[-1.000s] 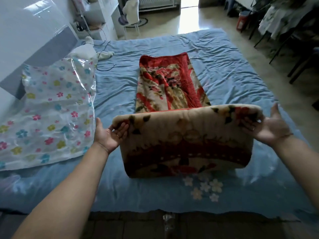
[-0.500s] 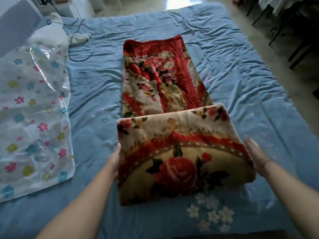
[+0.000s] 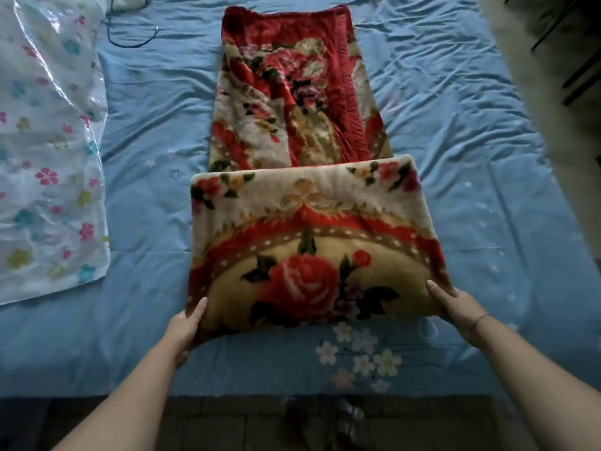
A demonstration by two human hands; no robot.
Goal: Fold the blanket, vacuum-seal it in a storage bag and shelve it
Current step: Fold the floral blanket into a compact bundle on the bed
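A thick red and cream floral blanket [image 3: 309,242] lies as a long strip down the middle of the bed, its near end folded over onto itself. My left hand [image 3: 185,327] holds the folded part's near left corner, thumb on top and fingers tucked beneath. My right hand [image 3: 455,304] holds the near right corner the same way. A clear storage bag [image 3: 45,177] printed with small coloured flowers lies flat on the bed at the left, apart from the blanket.
The bed's blue sheet [image 3: 471,177] spreads around the blanket. A dark cable [image 3: 133,40] lies on it at the far left. Bare floor and dark chair legs [image 3: 582,73] show at the far right. The bed's near edge meets a dark wooden floor [image 3: 260,424].
The lifted near end of the blanket has been laid down over the strip. Both hands have slid from the fold's far edge back to its near corners.
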